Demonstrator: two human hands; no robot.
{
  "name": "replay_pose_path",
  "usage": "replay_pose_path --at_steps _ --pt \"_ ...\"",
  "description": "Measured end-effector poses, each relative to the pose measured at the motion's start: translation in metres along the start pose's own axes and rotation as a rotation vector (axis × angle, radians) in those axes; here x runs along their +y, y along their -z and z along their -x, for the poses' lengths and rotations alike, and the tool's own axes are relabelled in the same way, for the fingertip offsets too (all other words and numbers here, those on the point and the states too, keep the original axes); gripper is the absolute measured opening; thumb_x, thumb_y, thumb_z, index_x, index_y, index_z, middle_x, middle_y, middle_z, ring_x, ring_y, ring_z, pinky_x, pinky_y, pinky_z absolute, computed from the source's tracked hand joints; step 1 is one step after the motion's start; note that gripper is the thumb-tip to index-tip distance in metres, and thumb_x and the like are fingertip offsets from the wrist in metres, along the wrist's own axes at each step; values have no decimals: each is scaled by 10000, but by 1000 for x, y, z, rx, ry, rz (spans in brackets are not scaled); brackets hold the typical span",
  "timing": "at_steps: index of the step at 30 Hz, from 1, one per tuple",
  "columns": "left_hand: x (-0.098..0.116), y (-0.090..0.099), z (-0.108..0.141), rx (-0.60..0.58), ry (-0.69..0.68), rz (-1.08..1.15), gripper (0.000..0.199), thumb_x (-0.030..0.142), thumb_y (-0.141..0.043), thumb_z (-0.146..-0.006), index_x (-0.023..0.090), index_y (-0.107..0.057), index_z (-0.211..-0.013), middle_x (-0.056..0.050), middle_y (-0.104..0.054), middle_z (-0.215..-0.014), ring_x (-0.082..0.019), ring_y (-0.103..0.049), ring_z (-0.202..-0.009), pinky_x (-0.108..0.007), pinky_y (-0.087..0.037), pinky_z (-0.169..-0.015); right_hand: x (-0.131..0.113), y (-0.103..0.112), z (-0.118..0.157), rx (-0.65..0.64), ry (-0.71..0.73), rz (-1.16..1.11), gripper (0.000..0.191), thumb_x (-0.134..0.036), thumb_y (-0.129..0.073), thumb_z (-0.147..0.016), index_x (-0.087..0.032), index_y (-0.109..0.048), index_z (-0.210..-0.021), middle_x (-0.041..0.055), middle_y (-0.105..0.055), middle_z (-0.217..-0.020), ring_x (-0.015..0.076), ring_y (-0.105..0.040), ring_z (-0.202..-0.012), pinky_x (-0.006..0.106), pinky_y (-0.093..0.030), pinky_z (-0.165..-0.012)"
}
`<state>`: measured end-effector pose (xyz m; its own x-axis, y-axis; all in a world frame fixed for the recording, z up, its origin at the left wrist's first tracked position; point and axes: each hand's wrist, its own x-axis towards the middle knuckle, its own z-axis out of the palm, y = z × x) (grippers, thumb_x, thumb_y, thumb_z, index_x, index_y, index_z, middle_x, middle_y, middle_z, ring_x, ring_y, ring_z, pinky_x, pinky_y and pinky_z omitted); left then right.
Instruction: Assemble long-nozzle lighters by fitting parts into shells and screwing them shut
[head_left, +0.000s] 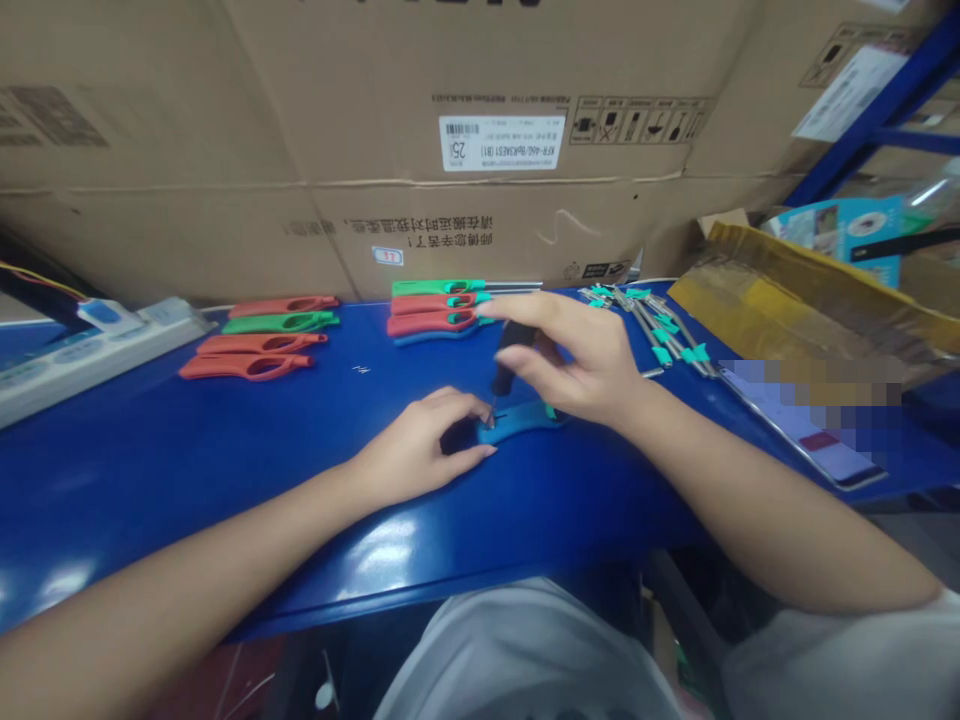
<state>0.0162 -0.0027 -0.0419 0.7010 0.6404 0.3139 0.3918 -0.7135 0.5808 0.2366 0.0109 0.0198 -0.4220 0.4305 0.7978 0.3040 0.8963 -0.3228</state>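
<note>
My right hand grips a screwdriver with a dark handle, held nearly upright. Its thin shaft points down onto a blue plastic lighter-style handle, which lies on the blue table. Thumb and fingers of my left hand close around the left end of that handle, near the screwdriver tip. A green bit shows at the handle's right end. Whether the tip sits in a screw is too small to tell.
Orange and green handles lie at left, beside a few tiny screws and a power strip. Behind my hands is another handle stack. Metal tubes with green ends, a phone and a yellow-taped box are right; cardboard stands behind.
</note>
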Motion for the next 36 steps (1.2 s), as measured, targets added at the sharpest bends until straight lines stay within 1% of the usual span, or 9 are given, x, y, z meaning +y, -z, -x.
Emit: replay_pose_path --at_steps 3,6,9,14,19,24,29,33,36 --pt "0 0 0 -2 -4 2 192 295 -697 -918 215 -631 -1080 -29 -712 -1106 -201 -669 -1064 -362 -524 -976 -3 0 -2 -102 -102 -150 383 -333 -319 -1100 -190 -580 -1341 60 -729 -1152 120 -713 -847 281 -608 -780" --pt "0 0 0 -6 4 -2 193 292 -699 -916 214 -633 -1079 -31 -711 -1103 -204 -670 -1057 -361 -522 -971 -3 1 -2 -59 -109 -106 318 -386 -468 -1058 -193 -639 -1242 44 -738 -1042 118 -691 -753 274 -600 -719" --pt "1 0 0 -4 4 4 196 281 -698 -916 212 -636 -1088 -33 -709 -1101 -206 -669 -1068 -359 -517 -981 -2 1 0 29 6 58 292 -446 -610 -980 -196 -692 -1107 54 -744 -976 173 -701 -854 334 -596 -831" --pt "1 0 0 10 4 0 184 292 -698 -917 207 -637 -1069 -35 -717 -1092 -205 -670 -1051 -352 -522 -967 -4 -5 1 -97 -68 -150 402 -319 -265 -1104 -168 -533 -1363 100 -688 -1217 148 -700 -999 312 -595 -843" --pt "0 0 1 14 -3 -5 204 280 -711 -906 214 -636 -1084 -26 -712 -1078 -199 -671 -1037 -346 -524 -952 -5 -5 2 69 46 7 239 -393 -658 -957 -206 -696 -1101 53 -754 -1014 176 -719 -910 318 -592 -870" --pt "1 0 0 10 7 -4 183 299 -701 -915 211 -644 -1066 -37 -722 -1090 -211 -674 -1043 -358 -524 -959 -7 -2 2 -90 -69 -105 388 -317 -331 -1092 -215 -568 -1382 59 -729 -1159 148 -715 -943 329 -602 -847" --pt "0 0 0 9 2 -7 199 287 -706 -908 219 -640 -1083 -27 -713 -1074 -209 -672 -1037 -358 -526 -953 -5 -2 0 69 25 33 243 -384 -657 -952 -217 -709 -1121 52 -745 -983 192 -696 -896 358 -589 -863" --pt "0 0 0 7 5 0 189 284 -702 -913 216 -634 -1076 -26 -712 -1083 -200 -674 -1034 -350 -526 -955 -3 -5 2 -81 -125 -73 378 -330 -449 -1052 -228 -546 -1403 72 -704 -1166 160 -691 -871 327 -600 -788" --pt "0 0 0 8 1 -1 196 287 -705 -913 221 -631 -1081 -25 -712 -1084 -201 -673 -1043 -354 -522 -966 -1 -7 4 -43 -124 -32 387 -428 -583 -992 -225 -601 -1320 75 -708 -1174 165 -689 -841 316 -603 -757"
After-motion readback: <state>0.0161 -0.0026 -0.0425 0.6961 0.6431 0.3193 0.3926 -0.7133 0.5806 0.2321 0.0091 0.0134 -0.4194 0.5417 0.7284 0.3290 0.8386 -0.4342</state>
